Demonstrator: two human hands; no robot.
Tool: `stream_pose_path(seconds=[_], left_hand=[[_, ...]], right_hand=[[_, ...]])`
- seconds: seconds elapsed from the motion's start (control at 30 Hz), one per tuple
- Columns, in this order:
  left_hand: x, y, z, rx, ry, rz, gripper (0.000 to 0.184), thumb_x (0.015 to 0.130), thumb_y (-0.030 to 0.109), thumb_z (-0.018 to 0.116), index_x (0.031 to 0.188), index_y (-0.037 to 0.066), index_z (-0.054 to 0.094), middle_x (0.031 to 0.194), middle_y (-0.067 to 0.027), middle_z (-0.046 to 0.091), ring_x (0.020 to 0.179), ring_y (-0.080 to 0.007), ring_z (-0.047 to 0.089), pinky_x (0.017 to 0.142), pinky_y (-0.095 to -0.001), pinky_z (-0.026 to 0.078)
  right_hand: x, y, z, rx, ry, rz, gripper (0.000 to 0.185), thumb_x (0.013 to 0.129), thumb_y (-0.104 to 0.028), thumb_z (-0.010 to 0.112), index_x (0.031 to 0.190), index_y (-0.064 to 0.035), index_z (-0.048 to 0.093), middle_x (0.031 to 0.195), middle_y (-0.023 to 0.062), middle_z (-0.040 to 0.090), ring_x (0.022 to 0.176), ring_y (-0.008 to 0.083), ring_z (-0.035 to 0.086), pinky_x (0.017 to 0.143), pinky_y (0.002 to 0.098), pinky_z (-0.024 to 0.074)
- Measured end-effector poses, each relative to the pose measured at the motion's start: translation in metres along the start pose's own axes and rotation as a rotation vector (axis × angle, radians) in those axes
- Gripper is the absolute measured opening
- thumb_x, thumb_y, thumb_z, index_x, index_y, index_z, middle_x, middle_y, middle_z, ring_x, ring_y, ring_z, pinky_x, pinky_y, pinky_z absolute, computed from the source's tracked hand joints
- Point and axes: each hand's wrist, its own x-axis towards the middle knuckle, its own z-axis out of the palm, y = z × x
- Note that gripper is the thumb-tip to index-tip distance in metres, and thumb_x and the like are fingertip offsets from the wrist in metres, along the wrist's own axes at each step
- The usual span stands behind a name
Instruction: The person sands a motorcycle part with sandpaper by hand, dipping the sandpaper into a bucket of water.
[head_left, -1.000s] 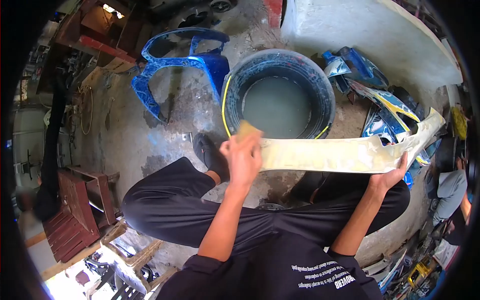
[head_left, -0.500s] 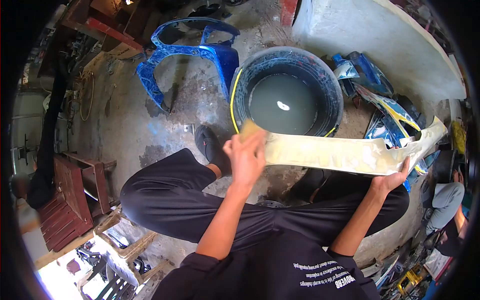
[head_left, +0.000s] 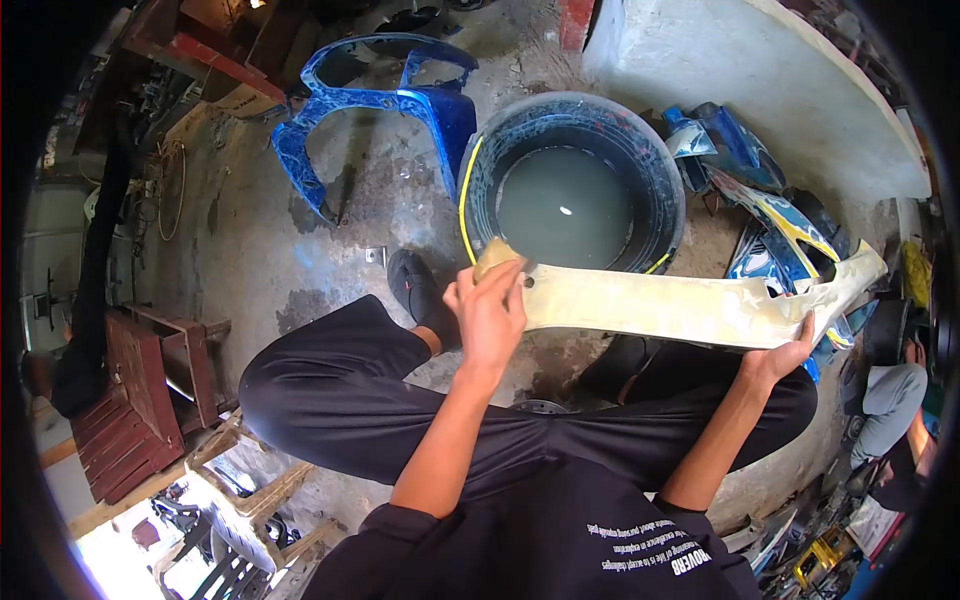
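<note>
Pale panel [head_left: 640,305], long and narrow, lies crosswise in front of me, over my crossed legs and just this side of the bucket [head_left: 668,180], its upper edge overlapping the near rim in view. My left hand [head_left: 488,315] is at the panel's narrower left end, fingers closed on a yellowish pad [head_left: 495,258] that pokes out past the fingertips; blurred there, so I cannot tell how much of it touches the surface. My right hand [head_left: 782,358] is clamped on the panel near its wider, notched right end, palm beneath, thumb up along the face; the other fingers are mostly hidden. Panel face cream with patchy lighter areas, more uneven toward the right. Bucket dark, a yellow strip along part of its side, cloudy grey water [head_left: 560,190] inside with a small white spot. Left of it on the stained concrete floor [head_left: 240,250]: an open blue frame [head_left: 440,105]. Right of it: a pile of blue, white and yellow parts [head_left: 745,150]. Another person's grey-clad leg [head_left: 890,400] at far right.
</note>
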Motion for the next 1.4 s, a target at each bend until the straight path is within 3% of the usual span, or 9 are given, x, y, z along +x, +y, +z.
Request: stream_pose_path(seconds=[0.2,0.27,0.67,0.73,0.8,0.97,1.13,1.2,1.4], left_hand=[[-0.011,0.007,-0.005,-0.176,-0.193,0.292,0.036,0.08,-0.001,0.071,0.114,0.01,0.075,0.12,-0.0018,0.072,0.107,-0.0265,0.058,0.098,-0.0388,0.037],[-0.01,0.004,0.0,-0.15,-0.146,0.087,0.043,0.076,-0.004,0.07,0.116,0.011,0.075,0.12,-0.0027,0.072,0.11,-0.0262,0.058,0.096,-0.0383,0.039],[-0.03,0.022,-0.015,-0.231,-0.224,0.285,0.03,0.082,-0.003,0.07,0.111,0.006,0.075,0.113,-0.0078,0.072,0.103,-0.0303,0.059,0.09,-0.0391,0.043],[-0.028,0.017,-0.009,-0.062,-0.05,0.026,0.032,0.081,-0.002,0.072,0.111,0.006,0.075,0.113,-0.0064,0.071,0.103,-0.0287,0.059,0.089,-0.0383,0.043],[-0.041,0.026,-0.01,-0.186,-0.125,0.207,0.026,0.086,0.0,0.07,0.111,0.005,0.075,0.112,-0.0072,0.072,0.101,-0.0289,0.059,0.087,-0.0394,0.043],[-0.037,0.021,-0.009,-0.018,0.014,-0.008,0.029,0.082,0.0,0.074,0.111,0.005,0.075,0.113,-0.0046,0.072,0.102,-0.0275,0.06,0.088,-0.037,0.041],[-0.053,0.038,-0.008,-0.141,-0.08,0.147,0.025,0.086,0.002,0.071,0.11,0.003,0.074,0.115,-0.0069,0.072,0.103,-0.0285,0.059,0.089,-0.0386,0.041],[-0.044,0.031,-0.009,0.014,-0.003,-0.053,0.027,0.085,0.003,0.072,0.112,0.004,0.074,0.115,-0.0065,0.072,0.105,-0.0275,0.059,0.089,-0.0387,0.041],[-0.054,0.043,-0.007,-0.126,-0.075,0.098,0.023,0.088,0.003,0.069,0.11,0.003,0.074,0.113,-0.0065,0.072,0.105,-0.0286,0.058,0.09,-0.0393,0.04]], right_hand=[[-0.001,0.0,0.005,0.005,0.007,0.017,0.044,0.103,-0.029,0.051,0.137,-0.0007,0.051,0.112,0.0143,0.065,0.103,0.0265,0.065,0.097,0.0436,0.0529],[0.002,-0.003,-0.001,0.011,0.004,0.014,0.043,0.103,-0.029,0.051,0.136,-0.0007,0.051,0.113,0.0142,0.065,0.103,0.0265,0.065,0.097,0.0437,0.0529],[-0.002,-0.001,0.003,0.012,0.019,0.035,0.042,0.104,-0.028,0.049,0.136,-0.001,0.052,0.115,0.0133,0.064,0.106,0.0259,0.064,0.099,0.0432,0.0518],[-0.003,-0.002,0.003,0.004,0.036,0.027,0.043,0.104,-0.028,0.049,0.136,-0.001,0.051,0.115,0.0132,0.064,0.106,0.0257,0.064,0.099,0.0432,0.0515],[0.004,-0.002,-0.004,0.007,0.032,0.018,0.043,0.103,-0.028,0.049,0.137,-0.001,0.051,0.115,0.015,0.065,0.106,0.0275,0.064,0.099,0.0451,0.0519],[-0.001,0.0,-0.002,0.031,0.027,0.016,0.043,0.103,-0.027,0.049,0.138,-0.0004,0.05,0.116,0.017,0.065,0.107,0.0292,0.065,0.099,0.047,0.0523],[-0.007,-0.003,0.008,-0.007,0.054,0.005,0.045,0.104,-0.03,0.049,0.138,-0.0013,0.049,0.116,0.0137,0.062,0.108,0.027,0.063,0.1,0.0445,0.0507],[-0.005,0.0,0.003,-0.003,0.045,0.014,0.044,0.104,-0.03,0.049,0.138,-0.0015,0.05,0.116,0.0136,0.063,0.108,0.0268,0.063,0.1,0.0447,0.051],[-0.002,0.0,0.001,0.024,0.007,0.038,0.042,0.104,-0.03,0.049,0.136,-0.0021,0.052,0.115,0.0127,0.064,0.106,0.0261,0.064,0.098,0.0441,0.052]])
